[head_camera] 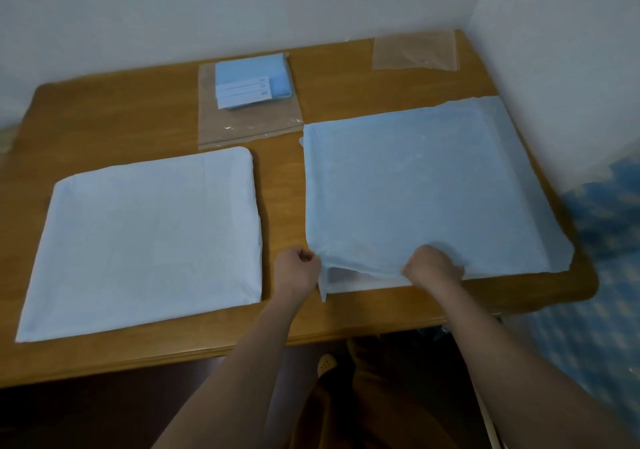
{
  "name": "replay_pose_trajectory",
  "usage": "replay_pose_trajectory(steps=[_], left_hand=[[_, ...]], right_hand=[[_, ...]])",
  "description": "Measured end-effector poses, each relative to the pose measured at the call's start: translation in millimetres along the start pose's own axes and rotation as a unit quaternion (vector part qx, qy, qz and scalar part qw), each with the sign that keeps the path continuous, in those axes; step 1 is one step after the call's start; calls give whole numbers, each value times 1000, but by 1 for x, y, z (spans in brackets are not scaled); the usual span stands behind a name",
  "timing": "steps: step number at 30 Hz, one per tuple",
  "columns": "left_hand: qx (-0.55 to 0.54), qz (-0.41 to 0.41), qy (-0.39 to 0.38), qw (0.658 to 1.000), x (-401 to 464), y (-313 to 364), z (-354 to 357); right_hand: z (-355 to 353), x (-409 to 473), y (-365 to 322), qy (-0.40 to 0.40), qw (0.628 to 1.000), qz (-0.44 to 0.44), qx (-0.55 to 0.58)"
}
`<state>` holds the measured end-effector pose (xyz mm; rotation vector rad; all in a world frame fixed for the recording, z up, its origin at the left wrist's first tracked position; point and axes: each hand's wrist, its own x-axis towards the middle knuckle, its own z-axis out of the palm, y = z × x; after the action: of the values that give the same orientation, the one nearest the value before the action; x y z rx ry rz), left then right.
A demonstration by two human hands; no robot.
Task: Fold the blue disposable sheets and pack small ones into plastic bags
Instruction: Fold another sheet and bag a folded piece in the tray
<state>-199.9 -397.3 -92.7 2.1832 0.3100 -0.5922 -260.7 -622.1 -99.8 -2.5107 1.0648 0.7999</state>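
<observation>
Pale-blue sheet (422,189), thin, loosely folded square, layers uneven; lies at 3 o'clock on wooden surface (277,317). Second folded sheet (142,241) at 9 o'clock. Packed small sheets on plastic bag (249,123) at 12; flat bag (414,50) at 1. White walls meet behind. Sheet's near edge pinched: left hand (298,270) at its corner, right hand (433,265) mid-edge, both grips curled.
</observation>
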Motion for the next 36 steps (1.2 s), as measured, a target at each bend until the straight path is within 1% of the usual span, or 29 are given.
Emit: replay_pose_trajectory(steps=[2,4,5,6,8,11,13,15,17,19,21,23,26,28,30,32,33,35,36], left_hand=[[0,4,-60,998,5,4,-4],[8,-30,-115,993,12,5,-8],[19,-49,-122,991,16,5,-9],[31,-65,-112,991,19,5,-10],[34,-78,-55,995,27,6,-10],[-18,-81,13,996,43,11,-6],[-48,-80,26,995,51,15,-2],[-71,-78,14,994,57,19,1],[-89,-83,1,993,62,22,4],[-91,-87,7,992,66,25,6],[-54,-56,36,996,69,29,6],[-31,-13,64,997,69,35,5],[-44,16,70,996,69,44,1],[-58,6,74,996,72,46,-1],[-62,-19,95,993,78,47,-3],[-39,-31,112,992,86,50,-4],[-30,-30,112,993,90,52,-5],[-24,-30,98,994,100,59,-4],[-31,-35,92,995,106,62,-4]], right_hand=[[-3,0,-10,-8,999,16,-50],[-7,3,-23,-4,997,6,-77],[-9,4,-31,-2,997,-4,-78],[-12,7,-38,5,998,-18,-67],[-15,16,-51,28,998,-63,-13],[-13,30,-58,38,977,-169,123],[-8,36,-56,29,959,-199,201],[-3,39,-53,36,952,-191,237],[0,44,-55,40,956,-176,231],[-2,49,-58,21,966,-157,204],[-6,53,-62,-1,973,-140,184],[-8,55,-64,-7,975,-132,177],[-9,53,-64,16,977,-125,170],[-11,53,-67,29,981,-119,150],[-16,56,-71,58,981,-114,143],[-22,64,-77,93,974,-132,161],[-25,68,-80,96,966,-153,184],[-30,79,-85,77,950,-199,227],[-32,84,-87,64,947,-213,232]])
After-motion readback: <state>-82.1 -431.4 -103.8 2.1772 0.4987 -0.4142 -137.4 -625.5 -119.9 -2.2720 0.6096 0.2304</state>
